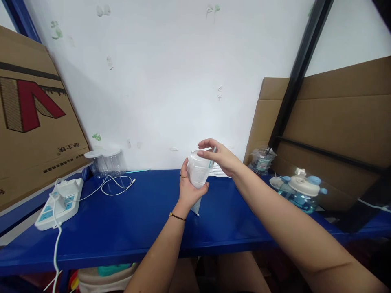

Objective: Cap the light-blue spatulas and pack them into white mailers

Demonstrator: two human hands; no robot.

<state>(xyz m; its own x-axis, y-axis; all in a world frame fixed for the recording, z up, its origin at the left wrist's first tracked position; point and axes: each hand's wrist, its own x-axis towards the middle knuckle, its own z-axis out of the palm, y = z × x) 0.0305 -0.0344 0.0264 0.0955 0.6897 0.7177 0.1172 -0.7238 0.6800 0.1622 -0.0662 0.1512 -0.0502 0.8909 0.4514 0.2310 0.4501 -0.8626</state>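
Note:
My left hand [190,188] is wrapped round a white, cup-shaped package [198,169], held tilted above the blue table. Its fingers are on the left side and its thumb is under the lower right. A pale, pointed end [196,206] hangs below that hand. Over the top of the package, my right hand [217,155] reaches in with thumb and forefinger apart, the thumb close to the upper rim; whether it touches is unclear. Along the package's right edge, by my right thumb's base, runs a thin pale-blue stick [211,162]. The package's underside is partly hidden.
On the blue table [140,228], a white power strip [62,203] and looped cable [117,188] lie left, near clear lidded jars [106,160]. White papers [217,171] lie behind my hands. Right are a wrapped cup [262,160] and a blue bottle [302,191]. Cardboard flanks both sides.

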